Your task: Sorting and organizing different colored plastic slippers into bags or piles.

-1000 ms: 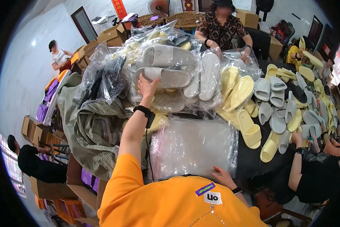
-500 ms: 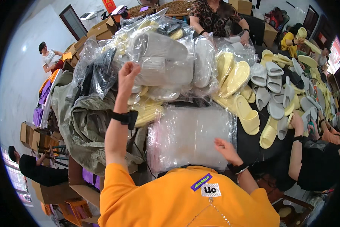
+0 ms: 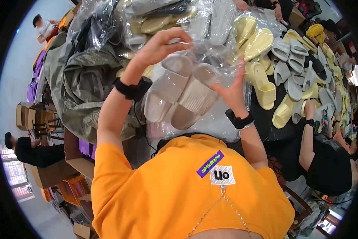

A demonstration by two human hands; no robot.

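Note:
A pair of grey slippers (image 3: 199, 93) lies tilted in front of me, with crinkled clear plastic bag (image 3: 216, 51) film around its far end. Above the slippers, my left hand (image 3: 163, 44) curls its fingers and thumb together at the film's upper edge; the fingertips are slightly blurred. On the other side, my right hand (image 3: 232, 89) is open, thumb apart from the raised fingers, beside the right slipper and against the plastic. Under the slippers is a flat stack of clear plastic bags (image 3: 222, 125).
Bagged slippers (image 3: 157, 22) are heaped at the far side. Loose yellow and grey slippers (image 3: 294, 85) cover the right of the table. A grey-green woven sack (image 3: 83, 87) bulges at left. Co-workers' hands show at right, including one hand (image 3: 309, 108) among the slippers.
The bagged grey slippers have come from the far heap toward me, over the bag stack. My right hand has risen to the bag's side. The view has tilted downward.

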